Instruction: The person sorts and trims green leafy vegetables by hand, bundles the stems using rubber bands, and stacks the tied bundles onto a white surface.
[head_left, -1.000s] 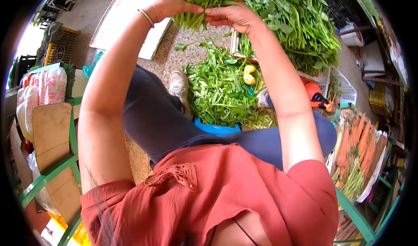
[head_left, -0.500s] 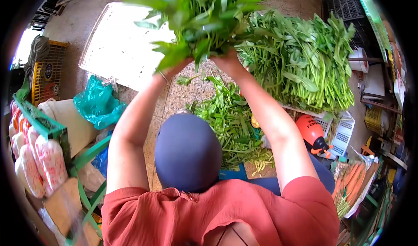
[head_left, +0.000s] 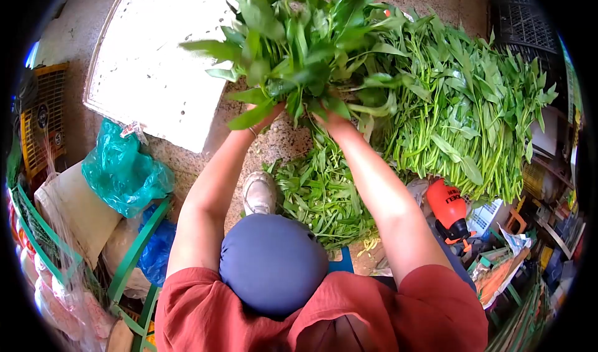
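Between my two hands I hold a bunch of leafy green water spinach (head_left: 299, 53) up in front of me, its leaves spreading above and over my fingers. My left hand (head_left: 266, 119) grips the bunch low on its left side. On the right side, my right hand (head_left: 334, 120) has hold of it too, its fingers partly covered by leaves. A big stack of water spinach (head_left: 464, 121) lies close on the right, stems toward me. Loose leaves and stems (head_left: 324, 196) are heaped on the floor below my right forearm.
A white board (head_left: 159, 65) lies on the floor at left. Nearer are a teal plastic bag (head_left: 124, 171), a green metal frame (head_left: 138, 249) and a yellow crate (head_left: 45, 124). At right stands a red spray bottle (head_left: 445, 205). My shoe (head_left: 259, 193) and dark blue knee (head_left: 274, 261) are below.
The view has shifted, and the bunch with both hands now appears slightly lower. My shoe has come into sight beyond the knee. Both hands keep hold of the bunch.
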The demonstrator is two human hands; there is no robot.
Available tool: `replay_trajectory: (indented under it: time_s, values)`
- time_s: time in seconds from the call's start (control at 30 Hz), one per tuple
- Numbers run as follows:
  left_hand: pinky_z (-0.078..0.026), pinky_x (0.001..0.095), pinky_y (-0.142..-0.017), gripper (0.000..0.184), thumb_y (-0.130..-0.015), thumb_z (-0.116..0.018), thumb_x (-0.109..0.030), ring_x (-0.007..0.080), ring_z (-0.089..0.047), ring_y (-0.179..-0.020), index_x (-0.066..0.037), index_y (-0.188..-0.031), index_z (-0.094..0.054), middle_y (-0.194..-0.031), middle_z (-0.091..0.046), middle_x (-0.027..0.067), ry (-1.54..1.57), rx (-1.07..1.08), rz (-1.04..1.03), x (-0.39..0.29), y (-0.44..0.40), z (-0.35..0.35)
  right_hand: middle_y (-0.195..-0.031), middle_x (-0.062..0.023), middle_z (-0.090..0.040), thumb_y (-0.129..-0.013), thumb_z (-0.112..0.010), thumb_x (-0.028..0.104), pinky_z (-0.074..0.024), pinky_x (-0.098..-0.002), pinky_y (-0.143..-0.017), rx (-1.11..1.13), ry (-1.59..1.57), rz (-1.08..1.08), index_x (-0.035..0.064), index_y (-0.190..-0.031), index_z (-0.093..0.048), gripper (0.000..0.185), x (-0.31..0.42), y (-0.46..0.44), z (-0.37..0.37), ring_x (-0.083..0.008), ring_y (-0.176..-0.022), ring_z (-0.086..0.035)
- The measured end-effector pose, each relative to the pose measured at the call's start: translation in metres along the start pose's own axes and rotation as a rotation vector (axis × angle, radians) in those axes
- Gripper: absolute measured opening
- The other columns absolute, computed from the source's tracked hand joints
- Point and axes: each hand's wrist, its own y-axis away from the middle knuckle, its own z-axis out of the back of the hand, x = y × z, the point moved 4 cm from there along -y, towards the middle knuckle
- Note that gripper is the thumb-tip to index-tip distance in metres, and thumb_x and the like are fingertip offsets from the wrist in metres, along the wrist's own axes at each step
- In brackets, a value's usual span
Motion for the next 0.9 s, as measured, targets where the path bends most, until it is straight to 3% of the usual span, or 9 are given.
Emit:
replay_trajectory:
  time_s: [0.1,0.13,0.17,0.2,0.27,0.37,0.47,0.73,0.9]
  values:
    - [-0.045,0.0340,-0.076,0.030,-0.074,-0.062,-0.011,0.0204,-0.053,-0.086,-0.006,-0.102,-0.055,-0.097,-0.057,0.0085,0.249,0.008,-0.086,0.008,-0.004,-0.015,-0.108,-0.0123,-0.054,-0.073,-0.064,0.016,-0.0381,-0.0370,-0.088,0.120,0.256,0.039,0.0045,-0.106,-0.053,0.036,0.011,-0.005,0.011,-0.0261,-0.100,-0.050]
    - [-0.048,0.0317,-0.074,0.033,-0.072,-0.066,-0.008,0.0167,-0.054,-0.082,-0.004,-0.103,-0.055,-0.095,-0.059,0.0051,0.082,-0.048,-0.208,-0.011,-0.005,-0.003,-0.101,-0.0127,-0.056,-0.071,-0.066,0.016,-0.0432,-0.0339,-0.078,0.175,0.139,-0.207,0.0036,-0.104,-0.054,0.037,0.016,-0.011,0.013,-0.0225,-0.088,-0.053]
    - [-0.048,0.0303,-0.074,0.031,-0.072,-0.065,-0.005,0.0135,-0.054,-0.082,-0.002,-0.101,-0.055,-0.093,-0.059,0.0041,0.633,0.122,0.181,-0.023,-0.002,0.005,-0.093,-0.0130,-0.059,-0.070,-0.068,0.016,-0.0484,-0.0307,-0.067,0.201,0.039,-0.456,0.0028,-0.103,-0.055,0.038,0.022,-0.014,0.016,-0.0188,-0.076,-0.057]
    - [-0.047,0.0294,-0.074,0.032,-0.070,-0.068,-0.005,0.0122,-0.054,-0.084,-0.002,-0.100,-0.056,-0.091,-0.059,0.0032,0.653,0.177,0.211,-0.020,0.000,0.010,-0.088,-0.0125,-0.060,-0.070,-0.069,0.017,-0.0503,-0.0275,-0.060,0.380,0.027,-0.594,0.0035,-0.100,-0.057,0.036,0.023,-0.023,0.016,-0.0155,-0.069,-0.058]
    - [-0.046,0.0279,-0.074,0.036,-0.067,-0.069,-0.003,0.0128,-0.055,-0.086,-0.003,-0.101,-0.055,-0.093,-0.059,0.0031,1.032,0.313,0.324,-0.046,0.010,0.025,-0.068,-0.0074,-0.062,-0.059,-0.078,0.020,-0.0438,-0.0217,-0.040,0.403,0.035,-0.566,-0.0009,-0.092,-0.060,0.042,0.044,-0.023,0.028,-0.0100,-0.042,-0.049]
    - [-0.048,0.0285,-0.074,0.036,-0.073,-0.065,-0.005,0.0153,-0.057,-0.085,-0.001,-0.106,-0.052,-0.095,-0.059,0.0049,1.437,0.324,0.356,-0.076,0.024,0.033,-0.055,-0.0019,-0.058,-0.058,-0.080,0.019,-0.0333,-0.0186,-0.034,0.484,-0.173,-0.566,0.0006,-0.072,-0.062,0.029,0.083,-0.015,0.038,-0.0045,-0.037,-0.042]
    - [-0.050,0.0332,-0.079,0.039,-0.076,-0.061,-0.007,0.0213,-0.060,-0.088,0.003,-0.111,-0.048,-0.099,-0.059,0.0127,1.659,0.328,0.453,-0.090,0.040,0.038,-0.060,0.0000,-0.058,-0.062,-0.078,0.022,-0.0261,-0.0153,-0.033,0.522,-0.172,-0.622,0.0012,-0.076,-0.061,0.030,0.114,-0.003,0.043,-0.0016,-0.036,-0.039]
    - [-0.049,0.0368,-0.082,0.039,-0.077,-0.057,-0.004,0.0266,-0.059,-0.089,0.005,-0.112,-0.044,-0.103,-0.055,0.0213,1.751,0.346,0.266,-0.169,0.069,0.086,-0.065,-0.0085,-0.062,-0.062,-0.066,0.058,-0.0478,-0.0275,-0.055,0.518,0.501,-0.299,0.0034,-0.083,-0.064,0.058,0.219,0.023,0.064,-0.0155,-0.053,-0.058]
    - [-0.049,0.0387,-0.080,0.040,-0.075,-0.058,-0.006,0.0282,-0.059,-0.090,0.003,-0.112,-0.046,-0.098,-0.058,0.0202,1.626,0.322,0.142,-0.219,0.084,0.123,-0.066,-0.0072,-0.061,-0.060,-0.070,0.055,-0.0456,-0.0254,-0.050,0.419,0.226,-0.036,0.0030,-0.084,-0.063,0.057,0.279,0.058,0.087,-0.0127,-0.055,-0.057]
